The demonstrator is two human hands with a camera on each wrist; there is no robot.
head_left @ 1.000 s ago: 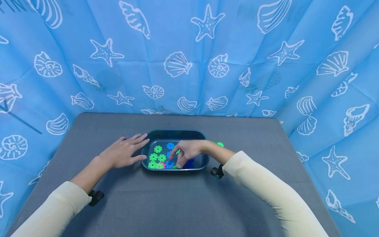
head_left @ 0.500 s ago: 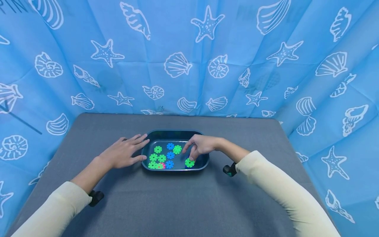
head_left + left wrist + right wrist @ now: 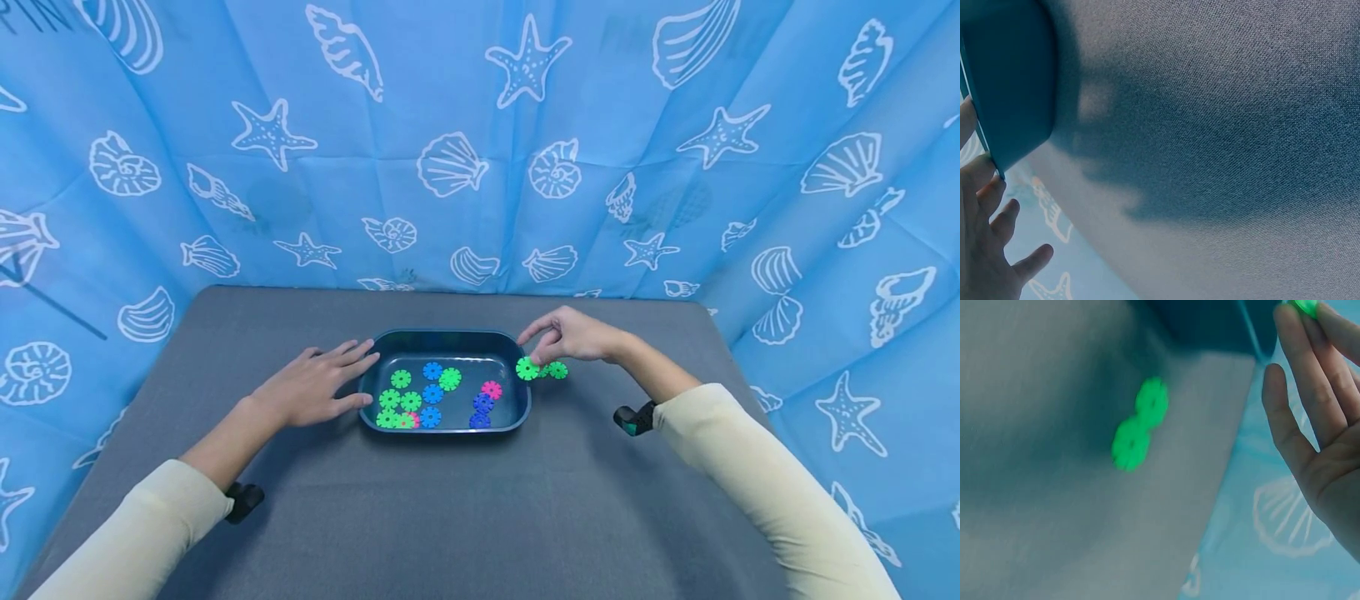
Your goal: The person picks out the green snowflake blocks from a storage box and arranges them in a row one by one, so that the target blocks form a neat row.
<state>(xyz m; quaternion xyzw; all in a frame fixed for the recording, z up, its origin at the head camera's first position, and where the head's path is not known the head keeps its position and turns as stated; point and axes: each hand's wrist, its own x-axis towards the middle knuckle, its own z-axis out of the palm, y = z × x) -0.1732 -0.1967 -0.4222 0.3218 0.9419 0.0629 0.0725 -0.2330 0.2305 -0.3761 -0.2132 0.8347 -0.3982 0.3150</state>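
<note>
Blue curtain with white shells and starfish hangs behind the grey bench, which I read as a clock face centred on the tray.

At 9 o'clock, the left hand lies with fingers straight and spread, gripping nothing, fingertips at the tray's rim. I'd want only a light touch there, enough to steady the tray without tipping it.

Inside, moving right, five green pieces fill the 8-to-9 o'clock side, the lowest partly over a pink piece. Next comes a column of three blue pieces, then a green spot near the centre. Toward 4 and 5 o'clock sit a lone pink disc and two dark blue discs.

At 3 o'clock, the right hand pinches a green disc between thumb and fingertips; it shows in front of the rim, though I can't tell whether it touches. I judge the step to be taking this disc past the rim. I'd hold it by its edge and give the wall clearance, since a notched rim could catch.

Just outside, farther right, two green discs lie on the bench; the right wrist view shows their edges meeting. I'd lower gently beside them and release flat, so neither gets knocked or covered.
</note>
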